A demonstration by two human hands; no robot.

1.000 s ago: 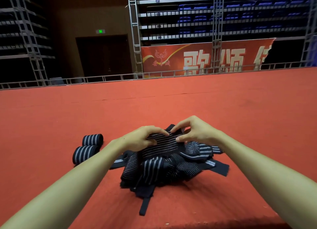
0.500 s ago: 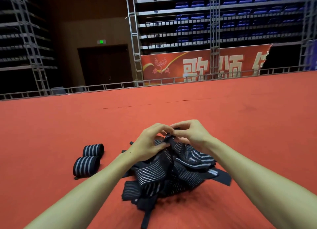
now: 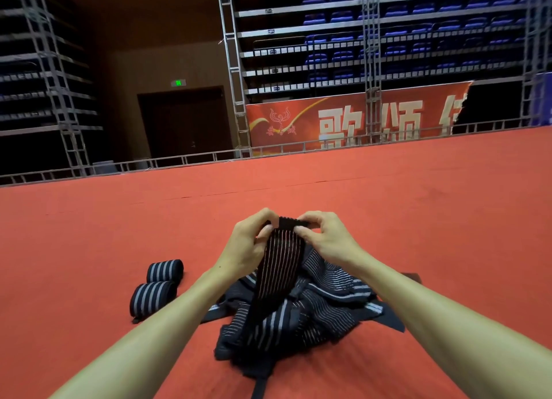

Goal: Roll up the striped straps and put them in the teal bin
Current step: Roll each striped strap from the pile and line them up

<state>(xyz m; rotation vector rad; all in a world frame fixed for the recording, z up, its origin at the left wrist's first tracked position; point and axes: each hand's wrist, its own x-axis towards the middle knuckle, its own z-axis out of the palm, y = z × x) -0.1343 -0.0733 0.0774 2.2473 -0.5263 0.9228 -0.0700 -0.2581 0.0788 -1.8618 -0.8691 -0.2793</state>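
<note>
Floor (image 3: pixel 418 204), red carpet, carries everything; the teal bin is not in view. Pile of striped straps (image 3: pixel 328 306) lies tangled at centre, right in front of the person. One strap (image 3: pixel 279 258) is lifted out of it, its top end up between both hands and the rest trailing down into the pile. Two rolled straps (image 3: pixel 152 297) sit side by side on the floor, just left of the pile and not touching it.

Left hand (image 3: pixel 248 243) and right hand (image 3: pixel 328 237) each pinch the strap's top edge, one at each corner. Fingers (image 3: pixel 301 230) are curled narrow on the fabric, with the thumbs on the near side.

Judged step: starting the roll on this strap. To do it well:
- Turn the end over tight and square first.
- Keep both edges level so the roll doesn't cone.
- Hold tension against the tail.
- Feed the tail clear of the tangle so other straps don't drag up.

Likely risk: a loose core unwinds once set down.
</note>
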